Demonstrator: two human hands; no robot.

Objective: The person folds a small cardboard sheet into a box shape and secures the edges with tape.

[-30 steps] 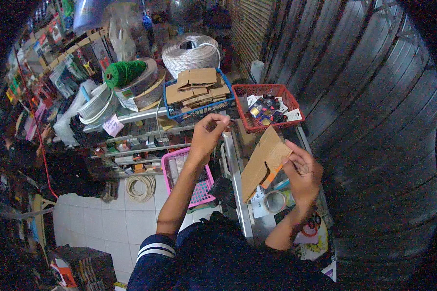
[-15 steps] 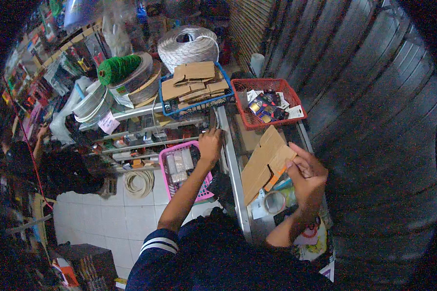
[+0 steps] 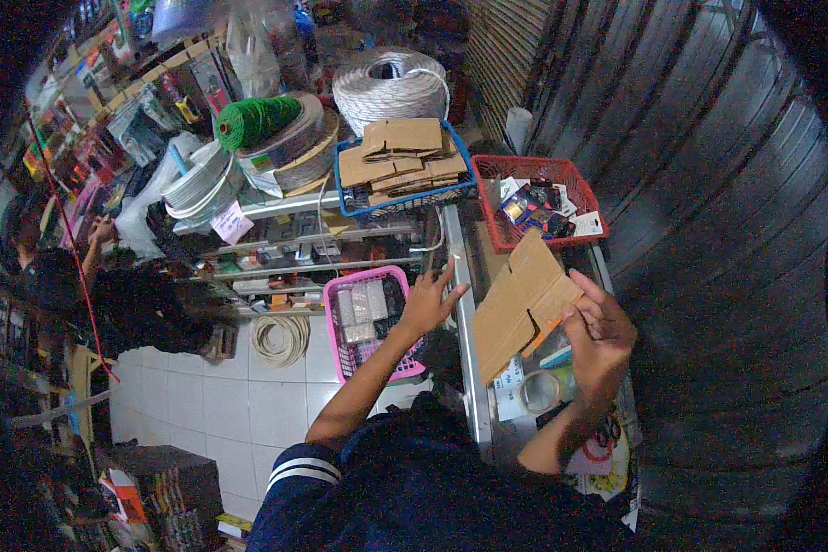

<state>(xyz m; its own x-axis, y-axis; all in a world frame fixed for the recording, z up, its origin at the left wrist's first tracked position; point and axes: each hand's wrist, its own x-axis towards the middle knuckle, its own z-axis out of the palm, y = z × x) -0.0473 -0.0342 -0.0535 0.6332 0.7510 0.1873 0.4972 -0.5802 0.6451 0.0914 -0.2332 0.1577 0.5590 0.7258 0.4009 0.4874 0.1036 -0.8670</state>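
My right hand (image 3: 600, 333) is closed on a flattened cardboard box (image 3: 523, 299), gripping its right edge between thumb and fingers above the glass counter. My left hand (image 3: 430, 296) is held by the counter's metal edge (image 3: 474, 340), fingers spread and nothing in them. Just beyond its fingertips a thin white curved piece (image 3: 437, 237), perhaps a cord, hangs by the shelf front. Below and left of that hand sits a pink basket (image 3: 333, 322) with clear-wrapped packs. A roll of tape (image 3: 540, 391) lies under the near end of the cardboard.
At the far side, a blue basket (image 3: 348, 204) holds folded cardboard; a red basket (image 3: 488, 225) holds small carded packages. Behind stand a white rope coil (image 3: 386, 92) and green twine (image 3: 259, 121). A cable coil (image 3: 279, 340) lies on the tiled floor. Another person (image 3: 124, 294) is at left.
My left hand has gone from curled fingers at the shelf front to spread fingers, drawn a little nearer. My right hand still holds the cardboard box. The whole view has shifted slightly.
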